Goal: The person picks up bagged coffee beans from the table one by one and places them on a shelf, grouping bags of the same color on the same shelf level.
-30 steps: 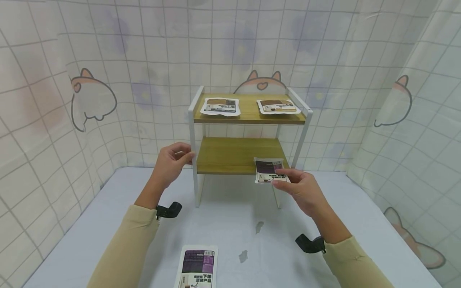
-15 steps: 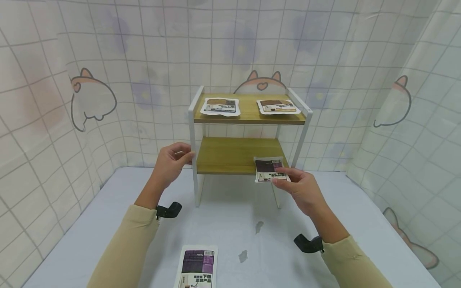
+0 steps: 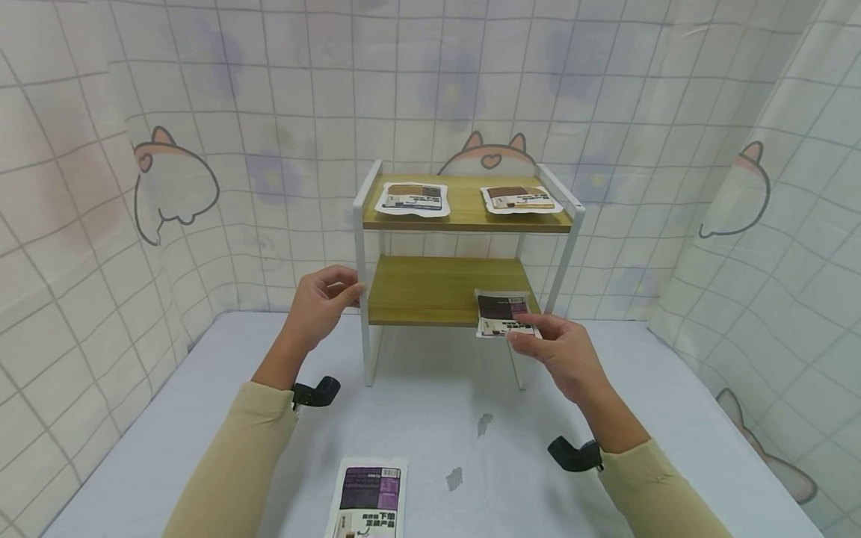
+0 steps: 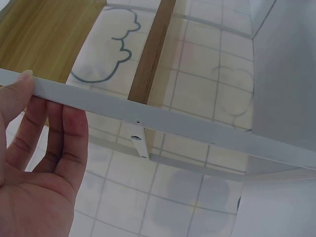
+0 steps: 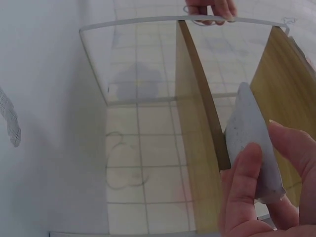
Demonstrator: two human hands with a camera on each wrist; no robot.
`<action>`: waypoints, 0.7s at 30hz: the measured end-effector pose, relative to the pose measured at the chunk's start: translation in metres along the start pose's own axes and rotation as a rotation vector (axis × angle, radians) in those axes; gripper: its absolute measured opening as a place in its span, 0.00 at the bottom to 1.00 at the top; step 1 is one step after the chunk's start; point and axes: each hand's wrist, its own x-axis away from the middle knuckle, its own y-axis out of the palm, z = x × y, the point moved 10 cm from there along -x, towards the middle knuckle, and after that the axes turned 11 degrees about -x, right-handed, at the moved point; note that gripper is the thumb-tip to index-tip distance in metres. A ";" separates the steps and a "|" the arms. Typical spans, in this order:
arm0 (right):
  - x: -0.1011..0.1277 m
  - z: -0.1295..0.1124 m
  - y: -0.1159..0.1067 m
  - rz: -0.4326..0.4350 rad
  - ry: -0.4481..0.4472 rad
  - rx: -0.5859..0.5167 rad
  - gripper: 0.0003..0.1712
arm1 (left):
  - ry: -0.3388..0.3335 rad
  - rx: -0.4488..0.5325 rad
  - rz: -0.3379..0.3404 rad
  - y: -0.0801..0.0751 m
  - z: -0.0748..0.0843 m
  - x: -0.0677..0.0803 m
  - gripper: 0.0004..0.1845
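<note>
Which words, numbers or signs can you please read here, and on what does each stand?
"下单": on the table packet.
"产品": same packet, line below; its other print is too blurred.
Held packet in the right hand: print too small.
Left packet and right packet on the top shelf: too small.

- A makeshift tabletop booth, much like a small filming set; the kind of building around it cannot be told.
- Grid-printed fabric with cartoon animals encloses it from ten round to two o'clock, wrinkled like hung cloth.
- A pale tabletop fills its floor.
- At twelve o'clock stands a small two-tier rack.
- Black cameras sit on both wrists.
</note>
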 end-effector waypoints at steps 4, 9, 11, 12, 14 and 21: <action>-0.002 0.001 -0.002 0.011 -0.006 0.014 0.34 | 0.004 -0.001 -0.001 0.000 0.000 0.000 0.09; -0.004 0.000 -0.002 0.020 -0.023 0.036 0.34 | 0.011 -0.002 0.002 0.000 0.001 0.001 0.09; -0.004 -0.001 -0.002 0.023 -0.030 0.042 0.34 | 0.013 0.001 0.002 -0.001 0.002 0.001 0.09; -0.004 -0.001 -0.002 0.024 -0.033 0.042 0.34 | 0.014 0.003 0.001 -0.001 0.002 0.001 0.09; -0.004 -0.001 -0.002 0.026 -0.040 0.042 0.34 | 0.014 0.007 0.001 -0.001 0.002 0.001 0.09; -0.004 -0.004 -0.003 0.034 -0.065 0.046 0.33 | 0.015 0.006 -0.001 -0.001 0.002 0.001 0.10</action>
